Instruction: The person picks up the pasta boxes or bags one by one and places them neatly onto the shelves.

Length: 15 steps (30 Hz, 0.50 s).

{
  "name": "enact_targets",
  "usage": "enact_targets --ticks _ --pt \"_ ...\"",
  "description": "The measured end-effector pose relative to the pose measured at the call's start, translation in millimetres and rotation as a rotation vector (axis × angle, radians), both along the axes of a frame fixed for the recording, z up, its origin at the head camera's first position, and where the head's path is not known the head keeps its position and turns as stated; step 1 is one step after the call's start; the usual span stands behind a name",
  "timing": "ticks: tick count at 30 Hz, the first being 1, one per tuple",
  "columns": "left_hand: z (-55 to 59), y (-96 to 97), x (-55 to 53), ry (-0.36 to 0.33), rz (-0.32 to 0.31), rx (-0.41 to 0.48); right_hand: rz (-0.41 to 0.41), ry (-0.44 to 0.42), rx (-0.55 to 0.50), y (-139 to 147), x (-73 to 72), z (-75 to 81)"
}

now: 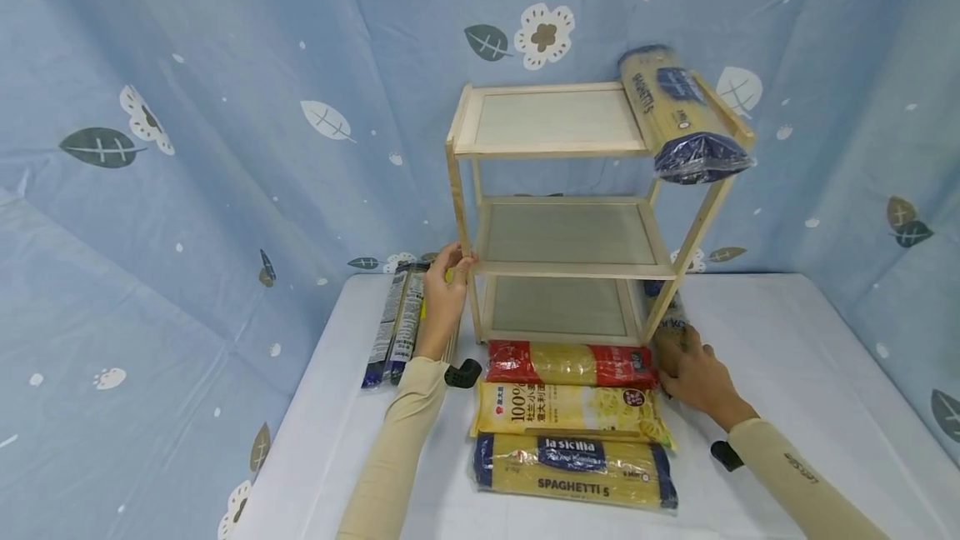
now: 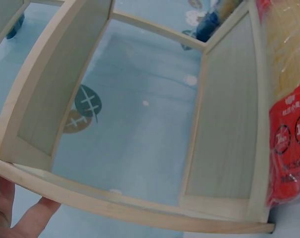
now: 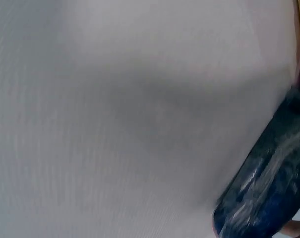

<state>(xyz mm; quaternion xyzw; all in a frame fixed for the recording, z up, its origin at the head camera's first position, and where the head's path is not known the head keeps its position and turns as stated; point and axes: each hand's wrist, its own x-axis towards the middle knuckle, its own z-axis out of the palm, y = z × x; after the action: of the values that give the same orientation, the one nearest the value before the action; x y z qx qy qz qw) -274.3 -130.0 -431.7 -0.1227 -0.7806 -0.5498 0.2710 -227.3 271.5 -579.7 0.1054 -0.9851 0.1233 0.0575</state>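
A light wooden three-tier shelf rack [image 1: 558, 271] stands at the back of the white table. My left hand [image 1: 444, 300] grips its left front post around the middle tier; in the left wrist view the fingers [image 2: 33, 215] of that hand reach behind the wood. To the right of the rack my right hand [image 1: 699, 375] holds a spaghetti pack [image 1: 670, 325], partly hidden by the hand and the right post. The pack's dark blue end [image 3: 264, 188] fills the lower right of the right wrist view. Another spaghetti pack [image 1: 660, 98] lies along the top tier's right side, its end overhanging the front.
In front of the rack lie a red pasta pack [image 1: 570, 363], a yellow pasta pack [image 1: 570, 411] and a blue-ended spaghetti pack [image 1: 573, 473], one before the other. Several dark packs [image 1: 397, 332] lie left of the rack. A patterned blue curtain [image 1: 247, 107] hangs behind.
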Motion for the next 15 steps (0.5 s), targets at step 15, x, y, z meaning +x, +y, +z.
enact_targets --ticks 15 --pt "-2.6 -1.4 -1.2 0.018 0.004 0.005 -0.026 0.126 -0.098 -12 0.9 -0.5"
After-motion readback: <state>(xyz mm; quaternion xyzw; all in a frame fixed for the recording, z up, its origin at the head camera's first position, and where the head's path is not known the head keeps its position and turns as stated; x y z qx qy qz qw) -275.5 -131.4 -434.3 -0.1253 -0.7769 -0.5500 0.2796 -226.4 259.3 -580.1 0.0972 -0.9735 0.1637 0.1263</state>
